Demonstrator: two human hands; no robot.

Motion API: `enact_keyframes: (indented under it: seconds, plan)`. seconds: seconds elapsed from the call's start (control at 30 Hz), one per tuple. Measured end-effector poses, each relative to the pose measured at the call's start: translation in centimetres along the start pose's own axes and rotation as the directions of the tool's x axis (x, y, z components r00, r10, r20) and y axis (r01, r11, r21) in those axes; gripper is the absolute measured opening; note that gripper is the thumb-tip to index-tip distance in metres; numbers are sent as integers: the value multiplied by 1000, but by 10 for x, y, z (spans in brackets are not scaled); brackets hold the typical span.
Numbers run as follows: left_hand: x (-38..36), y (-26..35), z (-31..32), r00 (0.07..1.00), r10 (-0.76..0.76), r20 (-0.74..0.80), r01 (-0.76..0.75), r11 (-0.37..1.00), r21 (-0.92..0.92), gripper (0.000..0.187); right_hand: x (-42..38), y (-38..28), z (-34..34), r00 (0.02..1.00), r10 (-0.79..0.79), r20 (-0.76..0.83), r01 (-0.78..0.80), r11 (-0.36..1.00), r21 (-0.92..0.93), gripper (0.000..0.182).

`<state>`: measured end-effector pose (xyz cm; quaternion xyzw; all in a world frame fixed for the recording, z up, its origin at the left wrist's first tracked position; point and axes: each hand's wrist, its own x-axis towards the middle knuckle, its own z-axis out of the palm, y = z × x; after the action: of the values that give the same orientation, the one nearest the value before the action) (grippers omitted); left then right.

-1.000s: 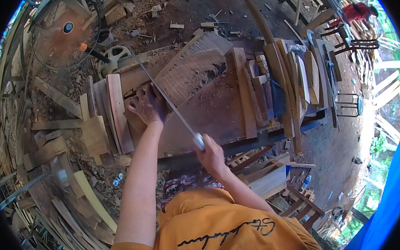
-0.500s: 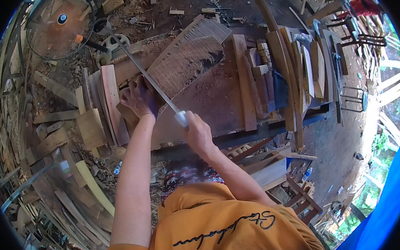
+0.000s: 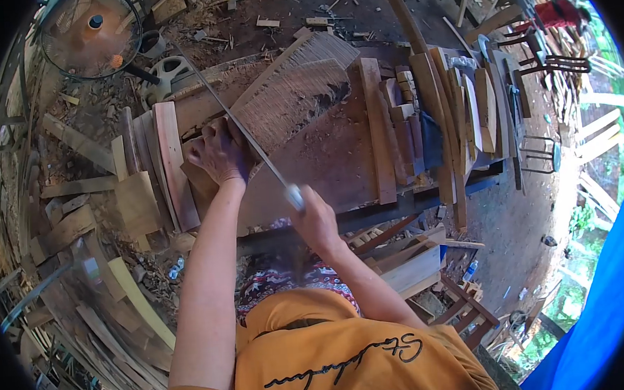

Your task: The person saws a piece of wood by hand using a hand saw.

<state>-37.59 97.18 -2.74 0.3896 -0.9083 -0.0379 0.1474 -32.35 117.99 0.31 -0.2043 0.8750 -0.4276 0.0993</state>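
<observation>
My right hand [image 3: 317, 220] is closed around the pale handle of a long, thin handsaw [image 3: 258, 150]. Its blade slants up and left, close beside my left hand and across the end of a rough-faced wooden board [image 3: 285, 100]. My left hand [image 3: 217, 154] bends its fingers over a wooden piece [image 3: 198, 179] just left of the blade, gripping it against the bench. The blade's teeth are too fine to make out, and the wood under my left palm is hidden.
Upright planks [image 3: 169, 154] stand left of my hand. A row of wood offcuts [image 3: 429, 116] lines the bench's right part. A round fan [image 3: 91, 37] stands at the upper left. Scraps cover the ground, and a blue sheet [image 3: 597, 306] hangs at the lower right.
My right hand has drawn the handsaw back toward my body, slightly down and right. The left hand stays in place on the wood. The whole view has shifted slightly.
</observation>
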Motion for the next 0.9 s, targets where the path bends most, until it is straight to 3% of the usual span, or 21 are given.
enact_keyframes:
  seconds: [0.1,0.2,0.27,0.37,0.53,0.63,0.77,0.9]
  plan:
    - [4,3,-4,1000,-8,27,9,999,-33,37,-58,9,-24,996,90,7,-90,996,27,18]
    - [0,1,-3,999,-15,35,16,1000,-25,35,-59,14,-20,997,74,-19,-74,997,25,18]
    - [0,2,-3,1000,1,-3,-1,1000,-21,35,-17,4,-6,997,83,2,-84,996,7,19]
    - [0,3,-5,1000,-23,-5,23,998,-57,34,12,-3,5,997,-47,-56,48,999,5,18]
    - [1,3,-3,1000,-19,19,20,999,-34,33,-65,14,-25,996,83,-36,-83,997,-2,15]
    - [1,6,-7,998,-45,45,46,998,-38,32,-63,8,-27,991,132,-13,-132,991,22,17]
    - [0,-1,1,999,-31,17,31,999,-25,31,5,5,5,1000,12,-10,-12,1000,-1,22]
    - [-1,-6,16,995,-39,-93,36,999,-34,30,-26,13,-20,1000,6,-20,-5,999,41,23]
